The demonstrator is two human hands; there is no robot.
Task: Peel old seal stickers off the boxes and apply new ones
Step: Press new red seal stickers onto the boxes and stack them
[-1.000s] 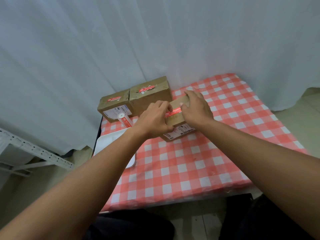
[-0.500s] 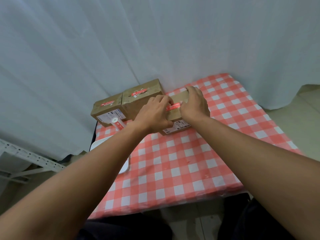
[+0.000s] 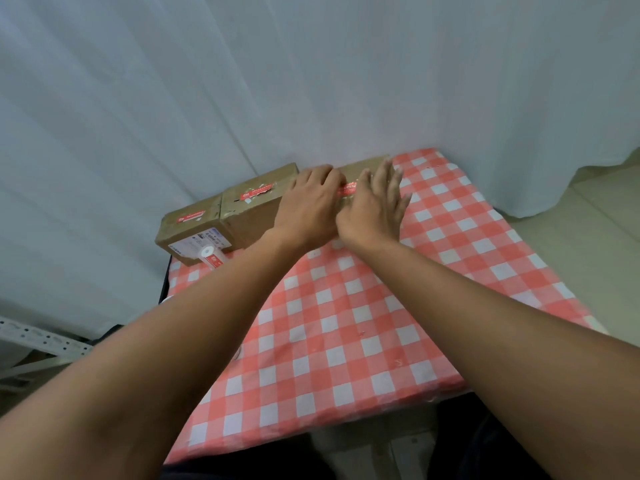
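Cardboard box (image 3: 363, 166) at the surface's (image 3: 346, 323) far edge, red seal sticker (image 3: 347, 187) across its top. Left hand (image 3: 310, 206) resting on it, fingers curled; grip hard to tell. Right hand (image 3: 375, 206) flat, fingers straight, pressing the sticker. Two more boxes (image 3: 225, 220) toward the far left corner.

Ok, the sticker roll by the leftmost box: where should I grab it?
Grip the sticker roll across its round sides, from the near, tablecloth side. It lies with its white end facing up and toward you, and the leftmost box blocks the far side.
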